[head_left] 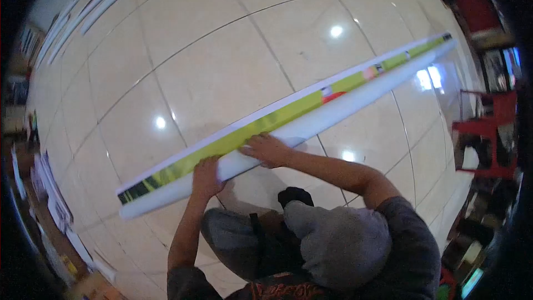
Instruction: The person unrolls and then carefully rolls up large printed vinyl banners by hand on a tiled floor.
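Note:
A long rolled banner (311,122), white with a yellow-green printed strip along its upper edge, lies diagonally on the glossy tiled floor (222,66). It runs from the lower left to the upper right. My left hand (206,175) presses on the roll near its lower-left end, fingers curled over it. A little further along the roll, my right hand (268,149) lies on top with its fingers spread toward the green strip. My knees in grey trousers (233,241) are bent just below the roll.
A red stool or frame (488,128) stands at the right edge among dark clutter. Papers and printed sheets (50,200) lie stacked along the left edge. Long white strips (105,0) lie at the upper left.

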A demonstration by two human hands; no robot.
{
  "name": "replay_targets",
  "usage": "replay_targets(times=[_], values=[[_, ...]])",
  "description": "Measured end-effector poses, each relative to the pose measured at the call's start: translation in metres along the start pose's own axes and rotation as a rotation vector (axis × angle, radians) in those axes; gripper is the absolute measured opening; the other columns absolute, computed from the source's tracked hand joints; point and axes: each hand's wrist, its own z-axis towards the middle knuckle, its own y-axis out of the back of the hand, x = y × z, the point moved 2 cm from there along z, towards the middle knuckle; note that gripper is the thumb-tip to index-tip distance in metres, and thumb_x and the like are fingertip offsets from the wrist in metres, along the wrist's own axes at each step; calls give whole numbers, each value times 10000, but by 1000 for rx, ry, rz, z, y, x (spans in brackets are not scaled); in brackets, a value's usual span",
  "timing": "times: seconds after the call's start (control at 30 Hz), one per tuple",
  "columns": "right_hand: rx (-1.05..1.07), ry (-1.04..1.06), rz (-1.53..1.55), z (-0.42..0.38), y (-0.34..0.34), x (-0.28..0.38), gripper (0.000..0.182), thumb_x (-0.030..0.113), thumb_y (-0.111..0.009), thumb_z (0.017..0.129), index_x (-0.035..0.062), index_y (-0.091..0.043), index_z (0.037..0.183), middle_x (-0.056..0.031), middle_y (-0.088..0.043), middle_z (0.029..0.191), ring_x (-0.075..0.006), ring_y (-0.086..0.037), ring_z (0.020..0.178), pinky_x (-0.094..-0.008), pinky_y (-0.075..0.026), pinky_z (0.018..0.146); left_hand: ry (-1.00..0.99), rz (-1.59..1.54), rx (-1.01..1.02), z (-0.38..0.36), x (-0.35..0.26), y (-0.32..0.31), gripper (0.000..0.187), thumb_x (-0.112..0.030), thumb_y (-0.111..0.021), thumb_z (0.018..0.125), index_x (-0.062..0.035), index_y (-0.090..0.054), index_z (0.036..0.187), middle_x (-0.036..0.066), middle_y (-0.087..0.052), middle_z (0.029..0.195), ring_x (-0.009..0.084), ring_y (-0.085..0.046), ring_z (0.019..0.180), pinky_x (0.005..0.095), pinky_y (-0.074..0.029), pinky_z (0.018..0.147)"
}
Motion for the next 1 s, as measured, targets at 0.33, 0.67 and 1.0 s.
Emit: replay_targets(times=[0.33,0.67,1.0], values=[[-89,-643,-273,-232,81,-187,679,114,-687,683,145,-472,1326,-109,-439,1372,-295,-370,1313,-545,-242,1097,262,92,-49,-188,270,6,550,-183,-736,688,-18,-532,1172,209,-549,1168,414,-482,1128,487,-381,975],[151,-433,121,-151,87,-179,509,197,-697,705,105,-599,1196,-136,-549,1278,-353,-436,1252,-546,-249,1076,348,-154,-73,-160,257,48,435,-110,-579,719,-34,-562,1147,195,-598,1125,399,-545,1059,444,-424,962],[-930,-1781,2,-219,29,-289,955,628,-648,727,198,-247,1480,-340,-249,1424,-470,-316,1304,-485,-301,1081,370,25,-495,-133,237,-3,425,-345,-494,809,-43,-591,1094,190,-564,1060,382,-494,1042,517,-337,951]])
